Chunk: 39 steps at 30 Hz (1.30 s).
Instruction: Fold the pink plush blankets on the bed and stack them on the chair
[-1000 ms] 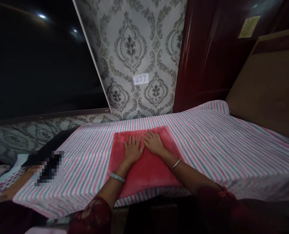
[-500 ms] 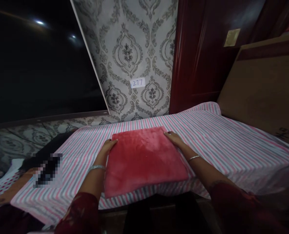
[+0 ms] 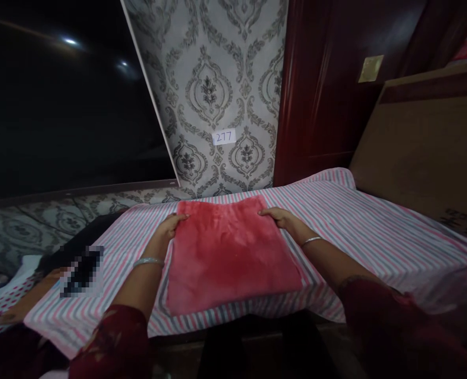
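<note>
A square red plush cloth [image 3: 233, 258], flat like a cushion cover, lies on the striped tablecloth [image 3: 320, 221]. My left hand [image 3: 170, 226] pinches its left side close to the far corner. On the opposite side, my right hand [image 3: 281, 217] grips the far right part between thumb and fingers. Between the two hands the far edge is slightly raised and sags in the middle, with small creases below it. The near edge of the cloth rests close to the table's front edge. Fingertips under the cloth are hidden.
Behind the table is a patterned wall with a paper label [image 3: 224, 137] reading 277. A large dark screen [image 3: 68, 105] stands at left, and a cardboard box [image 3: 426, 152] at right. A blurred-out dark object [image 3: 82, 271] and folded fabrics [image 3: 12, 295] lie to the left.
Both hands have lifted the far edge of the red cloth a little, and it now sags between them. My left hand has shifted slightly left and away from me. Creases have appeared.
</note>
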{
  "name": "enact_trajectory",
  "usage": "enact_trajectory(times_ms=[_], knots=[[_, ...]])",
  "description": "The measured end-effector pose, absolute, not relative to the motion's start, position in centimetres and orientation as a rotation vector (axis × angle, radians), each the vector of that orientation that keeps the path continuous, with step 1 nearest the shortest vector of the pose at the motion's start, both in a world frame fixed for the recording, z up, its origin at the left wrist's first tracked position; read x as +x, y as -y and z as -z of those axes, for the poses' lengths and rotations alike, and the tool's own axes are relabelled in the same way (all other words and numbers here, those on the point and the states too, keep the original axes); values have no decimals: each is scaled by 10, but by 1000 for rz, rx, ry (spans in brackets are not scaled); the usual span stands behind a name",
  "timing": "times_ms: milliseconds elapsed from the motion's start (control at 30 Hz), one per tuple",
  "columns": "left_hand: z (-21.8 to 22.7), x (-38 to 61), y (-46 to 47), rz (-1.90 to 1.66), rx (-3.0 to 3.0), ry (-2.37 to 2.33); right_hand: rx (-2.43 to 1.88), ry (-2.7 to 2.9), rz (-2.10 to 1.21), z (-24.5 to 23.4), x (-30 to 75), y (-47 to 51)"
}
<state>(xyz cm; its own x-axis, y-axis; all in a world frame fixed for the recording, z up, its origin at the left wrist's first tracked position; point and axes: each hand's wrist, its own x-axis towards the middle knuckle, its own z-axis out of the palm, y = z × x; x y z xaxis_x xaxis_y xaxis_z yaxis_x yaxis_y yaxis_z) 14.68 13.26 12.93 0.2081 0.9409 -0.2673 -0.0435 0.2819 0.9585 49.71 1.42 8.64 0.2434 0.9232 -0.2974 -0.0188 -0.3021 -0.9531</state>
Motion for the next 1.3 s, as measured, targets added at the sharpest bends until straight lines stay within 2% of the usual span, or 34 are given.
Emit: enact_trajectory(times_ms=[133,267,367,433,533,667,767,833,967,1067,1200,1300], knots=[[-180,137,-131,-1056,1114,-1035,-1440,881,-1141,-124,510,-23],[-235,130,-133,-1421,1313,-864,-1144,1045,-759,-176,520,-32],[-250,119,-123,-1570,1580,-783,-999,1219,-449,-193,515,-22],[-235,107,-107,-1612,1814,-790,-1052,1309,-252,-179,507,-6],[-169,79,-76,-1497,2182,-900,-1204,1474,-36,-119,495,26],[-54,39,-37,-1268,2484,-890,-1164,1840,-76,-17,486,70],[-11,15,-21,-1105,2507,-961,-1144,1934,-126,19,491,93],[-16,8,-17,-1097,2467,-1030,-1264,1911,-239,14,498,100],[-66,40,-12,-1266,2407,-1142,-1546,1711,-377,-35,497,85],[-88,103,-1,-981,2595,-1044,-1541,1725,-316,-68,468,48],[-65,178,21,-579,2859,-1085,-1378,2102,-316,-77,415,-10],[-28,196,32,-542,2974,-1237,-1396,2370,-321,-66,394,-41]])
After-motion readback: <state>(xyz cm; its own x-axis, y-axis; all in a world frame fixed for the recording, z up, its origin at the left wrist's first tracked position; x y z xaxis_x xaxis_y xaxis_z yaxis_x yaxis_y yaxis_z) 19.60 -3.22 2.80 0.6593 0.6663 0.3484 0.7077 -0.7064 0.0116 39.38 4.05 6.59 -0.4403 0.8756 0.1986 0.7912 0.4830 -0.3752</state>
